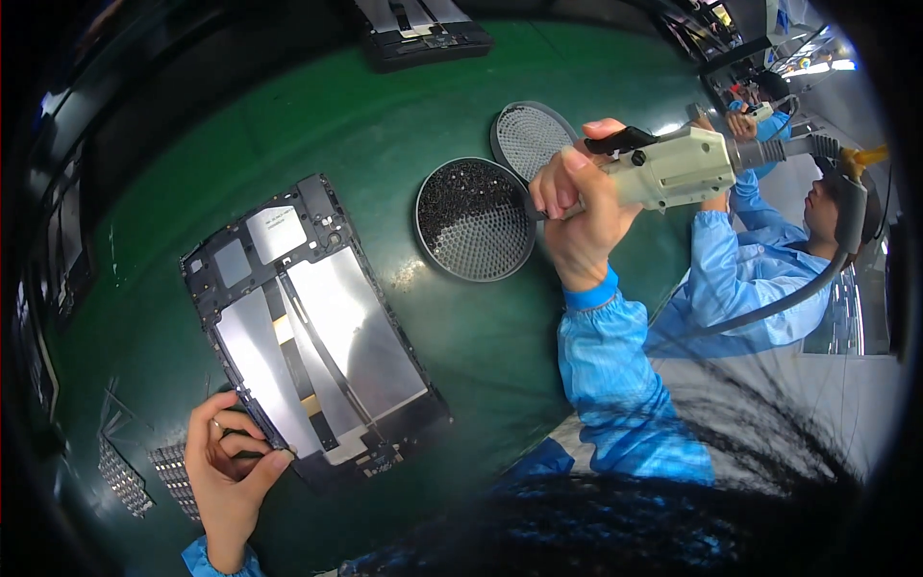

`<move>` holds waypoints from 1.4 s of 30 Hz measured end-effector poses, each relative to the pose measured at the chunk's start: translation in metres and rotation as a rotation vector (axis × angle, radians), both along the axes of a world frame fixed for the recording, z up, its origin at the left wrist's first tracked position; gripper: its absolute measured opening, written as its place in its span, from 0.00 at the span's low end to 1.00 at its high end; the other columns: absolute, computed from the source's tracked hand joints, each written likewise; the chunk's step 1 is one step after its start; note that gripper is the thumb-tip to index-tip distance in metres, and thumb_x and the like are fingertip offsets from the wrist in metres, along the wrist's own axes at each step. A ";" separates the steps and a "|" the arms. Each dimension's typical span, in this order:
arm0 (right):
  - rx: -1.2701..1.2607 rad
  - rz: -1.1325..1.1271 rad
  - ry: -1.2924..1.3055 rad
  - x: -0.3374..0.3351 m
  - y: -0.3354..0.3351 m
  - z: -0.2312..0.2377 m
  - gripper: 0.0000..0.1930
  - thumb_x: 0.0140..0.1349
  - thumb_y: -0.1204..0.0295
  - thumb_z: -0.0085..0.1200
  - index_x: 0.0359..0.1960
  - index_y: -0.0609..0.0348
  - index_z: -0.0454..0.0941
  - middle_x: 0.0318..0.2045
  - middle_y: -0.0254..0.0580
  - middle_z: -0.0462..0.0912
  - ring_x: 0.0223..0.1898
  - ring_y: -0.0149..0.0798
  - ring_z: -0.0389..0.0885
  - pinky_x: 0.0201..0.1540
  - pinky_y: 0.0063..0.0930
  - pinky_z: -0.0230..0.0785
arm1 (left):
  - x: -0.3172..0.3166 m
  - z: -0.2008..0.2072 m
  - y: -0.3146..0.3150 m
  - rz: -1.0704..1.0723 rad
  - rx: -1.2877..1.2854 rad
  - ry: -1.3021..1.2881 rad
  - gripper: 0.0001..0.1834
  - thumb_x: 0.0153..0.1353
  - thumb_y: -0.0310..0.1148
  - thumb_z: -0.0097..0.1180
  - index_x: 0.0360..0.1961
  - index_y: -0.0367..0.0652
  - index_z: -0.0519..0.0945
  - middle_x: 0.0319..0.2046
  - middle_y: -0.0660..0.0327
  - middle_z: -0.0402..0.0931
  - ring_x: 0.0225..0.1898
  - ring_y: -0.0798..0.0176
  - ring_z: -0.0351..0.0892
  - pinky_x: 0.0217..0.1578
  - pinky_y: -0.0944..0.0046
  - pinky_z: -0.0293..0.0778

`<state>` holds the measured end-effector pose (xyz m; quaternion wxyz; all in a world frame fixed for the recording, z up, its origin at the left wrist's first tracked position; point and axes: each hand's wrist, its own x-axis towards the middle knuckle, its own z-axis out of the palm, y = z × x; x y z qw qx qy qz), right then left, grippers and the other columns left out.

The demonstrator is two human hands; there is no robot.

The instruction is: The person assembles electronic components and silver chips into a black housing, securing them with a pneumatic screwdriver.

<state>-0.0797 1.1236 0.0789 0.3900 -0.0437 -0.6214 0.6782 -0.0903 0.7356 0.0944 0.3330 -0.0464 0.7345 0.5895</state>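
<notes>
An opened tablet (358,317) lies face down on the green bench, its silver batteries, flat cables and black frame exposed. My left hand (231,466) grips its lower left edge, thumb at the near corner and fingers curled along the side. Held in my right hand (588,216) is a pale electric screwdriver (673,171) with a black lever, its body lying sideways. The driver's front end is over the right rim of a round screw tray (478,262), half covered with small black screws; its bit is hidden. Behind that tray sits a second round tray (535,137) with a dimpled surface.
Two strips of small parts (123,476) lie left of my left hand. Another opened device (423,38) stands at the far edge of the green bench (481,365). A grey hose (817,288) hangs at the right, in front of a co-worker in blue (760,279).
</notes>
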 end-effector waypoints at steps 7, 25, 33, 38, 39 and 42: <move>0.009 -0.021 -0.022 -0.004 -0.005 -0.005 0.14 0.63 0.78 0.50 0.50 0.62 0.67 0.14 0.31 0.60 0.11 0.27 0.58 0.16 0.26 0.58 | 0.000 -0.004 -0.006 0.000 0.014 0.005 0.38 0.46 0.12 0.68 0.60 0.36 0.66 0.36 0.61 0.72 0.35 0.71 0.80 0.36 0.75 0.80; -0.027 -0.042 0.104 0.018 -0.039 0.028 0.16 0.63 0.72 0.52 0.52 0.58 0.71 0.16 0.27 0.60 0.16 0.23 0.58 0.22 0.21 0.55 | -0.006 -0.010 -0.038 -0.184 0.201 -0.001 0.32 0.55 0.26 0.71 0.58 0.37 0.69 0.38 0.61 0.76 0.39 0.70 0.81 0.37 0.71 0.76; -0.237 0.774 0.005 0.033 -0.217 0.038 0.15 0.67 0.76 0.52 0.53 0.45 0.68 0.16 0.32 0.66 0.14 0.34 0.67 0.19 0.31 0.66 | -0.007 -0.015 -0.041 -0.139 0.182 0.079 0.28 0.56 0.25 0.70 0.55 0.35 0.69 0.34 0.60 0.79 0.32 0.70 0.83 0.34 0.73 0.74; -0.131 0.607 -0.238 0.046 -0.251 0.028 0.17 0.63 0.75 0.56 0.50 0.47 0.64 0.21 0.36 0.70 0.15 0.34 0.68 0.20 0.31 0.68 | -0.006 -0.020 -0.048 -0.145 0.199 0.104 0.27 0.56 0.26 0.69 0.54 0.36 0.70 0.34 0.60 0.79 0.33 0.70 0.82 0.32 0.72 0.73; -0.120 0.567 -0.266 0.048 -0.253 0.025 0.18 0.62 0.75 0.57 0.49 0.49 0.64 0.23 0.38 0.72 0.16 0.34 0.70 0.21 0.30 0.69 | -0.005 -0.022 -0.048 -0.148 0.215 0.124 0.27 0.56 0.26 0.69 0.54 0.35 0.70 0.35 0.60 0.79 0.33 0.70 0.82 0.32 0.72 0.73; -0.089 0.489 -0.323 0.048 -0.259 0.023 0.20 0.59 0.75 0.60 0.48 0.54 0.63 0.27 0.43 0.75 0.19 0.33 0.73 0.22 0.30 0.71 | -0.004 -0.026 -0.049 -0.145 0.236 0.167 0.26 0.56 0.26 0.68 0.54 0.35 0.70 0.36 0.60 0.78 0.34 0.71 0.81 0.31 0.72 0.72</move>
